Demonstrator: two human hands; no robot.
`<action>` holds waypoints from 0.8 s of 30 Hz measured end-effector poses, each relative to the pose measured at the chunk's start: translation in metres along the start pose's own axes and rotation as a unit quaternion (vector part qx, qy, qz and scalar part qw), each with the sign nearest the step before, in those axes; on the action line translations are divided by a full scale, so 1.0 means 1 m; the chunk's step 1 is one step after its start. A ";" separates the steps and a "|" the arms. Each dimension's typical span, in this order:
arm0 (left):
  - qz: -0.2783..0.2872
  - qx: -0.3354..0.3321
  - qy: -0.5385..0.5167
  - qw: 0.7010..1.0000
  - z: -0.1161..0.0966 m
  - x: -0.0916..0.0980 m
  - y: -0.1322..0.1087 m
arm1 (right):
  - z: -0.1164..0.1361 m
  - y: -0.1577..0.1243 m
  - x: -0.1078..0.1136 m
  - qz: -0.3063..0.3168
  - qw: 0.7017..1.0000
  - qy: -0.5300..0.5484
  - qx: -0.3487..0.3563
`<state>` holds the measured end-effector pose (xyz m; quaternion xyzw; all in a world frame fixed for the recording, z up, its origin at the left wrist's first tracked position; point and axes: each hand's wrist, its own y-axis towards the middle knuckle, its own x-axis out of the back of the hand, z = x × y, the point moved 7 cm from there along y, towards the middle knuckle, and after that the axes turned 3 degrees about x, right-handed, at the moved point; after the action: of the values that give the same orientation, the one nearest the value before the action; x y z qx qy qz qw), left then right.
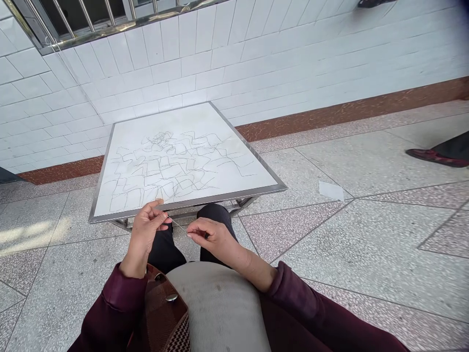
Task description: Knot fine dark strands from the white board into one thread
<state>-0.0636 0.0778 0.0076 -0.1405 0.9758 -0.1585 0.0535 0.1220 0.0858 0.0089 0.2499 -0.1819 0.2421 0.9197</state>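
A thin pale wire (176, 224) stretches between my two hands above my knees, in front of the table. My left hand (144, 232) pinches one end between thumb and fingertips, close to the table's near edge. Thumb and forefinger of my right hand (214, 237) are closed on the other end, a little lower and to the right. On the white table (208, 117) with its grey metal rim lie many thin dark bent wires (161, 139). Most are spread out in zigzag shapes, and some are tangled together near the far side.
A white tiled wall (205, 63) stands behind the table, with a barred window (88, 17) at upper left. On the speckled floor lies a white paper-like piece (331, 190). Another person's dark shoe (437, 157) shows at the right edge. My knees are under the table's near edge.
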 end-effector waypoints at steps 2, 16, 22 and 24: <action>0.002 0.001 0.005 1.000 0.000 0.000 0.000 | 0.001 0.000 0.000 0.006 1.000 -0.006 0.012; 0.054 0.026 0.079 0.995 0.002 -0.017 -0.004 | 0.035 0.004 -0.008 0.181 0.948 -0.101 0.242; 0.062 0.026 0.091 0.994 0.005 -0.021 -0.005 | 0.039 0.005 -0.010 0.215 0.927 -0.126 0.280; 0.058 0.026 0.092 0.994 0.005 -0.020 -0.003 | 0.037 0.006 -0.010 0.218 0.926 -0.132 0.279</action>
<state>-0.0429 0.0794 0.0050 -0.0668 0.9787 -0.1929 -0.0237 0.1029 0.0665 0.0365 0.4800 -0.2771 0.4423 0.7051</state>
